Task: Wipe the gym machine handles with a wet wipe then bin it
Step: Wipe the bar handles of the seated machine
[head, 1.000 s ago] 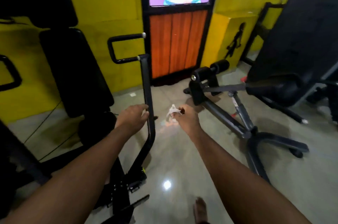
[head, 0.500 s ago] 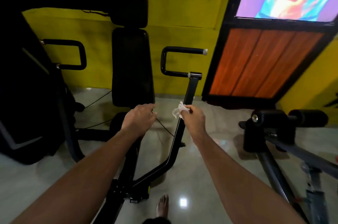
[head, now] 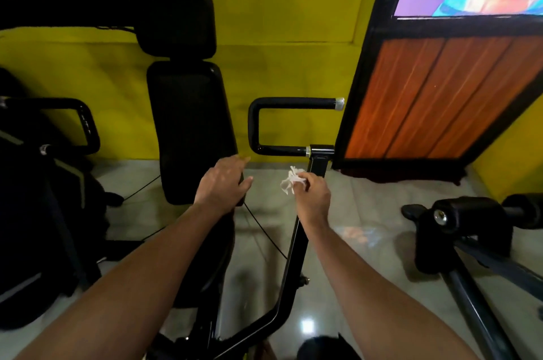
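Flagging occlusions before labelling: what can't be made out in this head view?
Head view only:
- Wet wipe: crumpled, partly hidden by fingers of the right hand.
- Left hand: seen from the back; contact with the back pad behind it unclear.
- Left handle: lower end lost against the dark machine.
- Bin: none in view.
- Machine base: cut off by the bottom edge.

Gym interior. A black exercise machine [head: 289, 268] with a padded backrest [head: 191, 130] is standing against a yellow wall [head: 279, 7]. A left looped handle [head: 85, 121] and a right looped handle [head: 293, 103] are projecting on either side of the backrest. A second machine [head: 464, 230] is standing farther to the backrest's right, on glossy floor tiles [head: 367, 213].
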